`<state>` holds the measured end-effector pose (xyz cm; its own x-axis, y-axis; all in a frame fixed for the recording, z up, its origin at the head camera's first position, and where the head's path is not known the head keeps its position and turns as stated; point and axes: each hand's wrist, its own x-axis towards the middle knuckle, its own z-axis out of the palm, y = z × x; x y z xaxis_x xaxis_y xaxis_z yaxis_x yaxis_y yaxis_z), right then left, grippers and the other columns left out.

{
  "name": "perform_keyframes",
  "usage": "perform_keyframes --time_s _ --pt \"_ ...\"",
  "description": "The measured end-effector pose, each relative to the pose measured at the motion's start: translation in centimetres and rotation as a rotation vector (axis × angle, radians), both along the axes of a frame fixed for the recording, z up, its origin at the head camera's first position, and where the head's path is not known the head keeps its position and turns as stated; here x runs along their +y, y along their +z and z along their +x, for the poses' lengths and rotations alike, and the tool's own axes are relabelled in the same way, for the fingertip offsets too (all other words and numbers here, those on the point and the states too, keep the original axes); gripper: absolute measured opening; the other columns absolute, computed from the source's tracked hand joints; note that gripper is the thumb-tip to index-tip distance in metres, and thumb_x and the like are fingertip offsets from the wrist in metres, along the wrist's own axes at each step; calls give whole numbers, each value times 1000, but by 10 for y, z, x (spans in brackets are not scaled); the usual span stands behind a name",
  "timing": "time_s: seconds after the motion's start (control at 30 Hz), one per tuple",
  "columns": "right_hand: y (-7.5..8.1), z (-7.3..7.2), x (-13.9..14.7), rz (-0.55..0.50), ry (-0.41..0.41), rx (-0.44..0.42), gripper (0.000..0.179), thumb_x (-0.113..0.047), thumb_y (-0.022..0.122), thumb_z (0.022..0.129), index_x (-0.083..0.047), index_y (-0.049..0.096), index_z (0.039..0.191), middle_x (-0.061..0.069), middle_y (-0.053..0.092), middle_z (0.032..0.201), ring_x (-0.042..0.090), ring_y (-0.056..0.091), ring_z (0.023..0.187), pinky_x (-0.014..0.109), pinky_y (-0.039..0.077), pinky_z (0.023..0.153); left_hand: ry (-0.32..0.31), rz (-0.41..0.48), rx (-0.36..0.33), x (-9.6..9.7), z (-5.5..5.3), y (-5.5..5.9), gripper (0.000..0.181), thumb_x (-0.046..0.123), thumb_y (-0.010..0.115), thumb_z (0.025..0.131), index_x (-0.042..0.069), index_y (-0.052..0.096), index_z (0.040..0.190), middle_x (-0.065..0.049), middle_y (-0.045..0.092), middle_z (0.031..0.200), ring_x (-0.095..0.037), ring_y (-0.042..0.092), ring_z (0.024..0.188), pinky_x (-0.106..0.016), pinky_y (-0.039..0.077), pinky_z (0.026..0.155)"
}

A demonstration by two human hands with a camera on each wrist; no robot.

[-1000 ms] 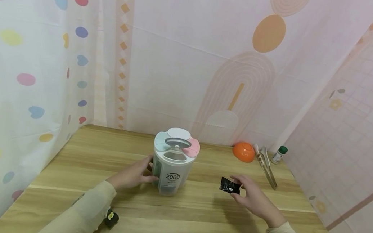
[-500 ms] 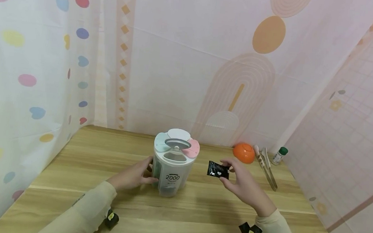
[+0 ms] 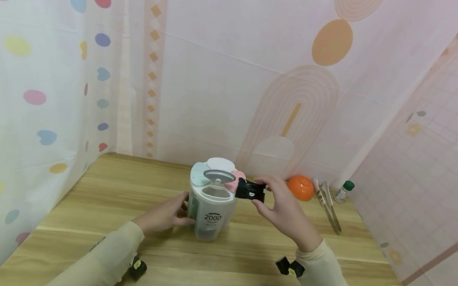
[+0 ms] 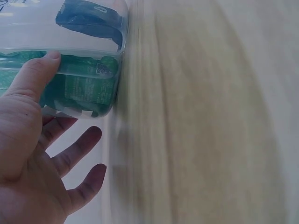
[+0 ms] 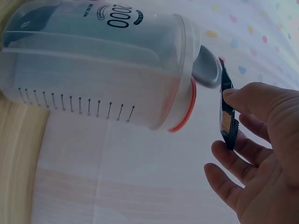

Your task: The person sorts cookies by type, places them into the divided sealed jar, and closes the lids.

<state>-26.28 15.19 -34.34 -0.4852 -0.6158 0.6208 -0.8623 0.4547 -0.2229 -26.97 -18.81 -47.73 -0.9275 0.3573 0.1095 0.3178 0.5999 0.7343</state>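
Observation:
A clear divided storage container (image 3: 213, 213) stands upright on the table, marked 2000, with white, blue and pink lids. Its front flap (image 3: 219, 176) is raised over an opening. My left hand (image 3: 164, 216) holds the container's left side, thumb in front and fingers partly hidden behind. In the left wrist view, green packets (image 4: 88, 86) fill one compartment and a dark packet (image 4: 91, 19) lies in another. My right hand (image 3: 284, 206) pinches a small black packet (image 3: 251, 189) by its right end, beside the container's rim, in front of the pink lid (image 3: 235, 181).
At the back right are an orange bowl (image 3: 300, 188) turned upside down, a pair of tongs (image 3: 328, 207) and a small bottle (image 3: 344, 192) with a green cap. Patterned curtains (image 3: 216, 93) hang behind the wooden table (image 3: 138, 181) and at both sides.
My right hand has carried the black packet up and left, from above the table at the right to the container's rim. The left hand and the container stay in place.

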Motion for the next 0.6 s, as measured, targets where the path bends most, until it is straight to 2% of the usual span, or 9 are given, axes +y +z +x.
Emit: perform_keyframes --time_s 0.3,0.6 --pt "7 0 -24 16 -17 128 49 -4 84 82 -3 60 124 12 59 123 25 58 112 40 52 96 -20 2 18 -1 -3 -2 86 40 79 88 8 34 154 -10 61 130 -26 62 114 -51 49 101" --pt "6 0 -38 36 30 234 47 1 86 78 -5 62 118 11 58 121 27 56 110 38 53 93 -9 -10 23 -1 0 -1 75 39 80 87 8 43 145 -9 63 127 -26 63 113 -51 50 99"
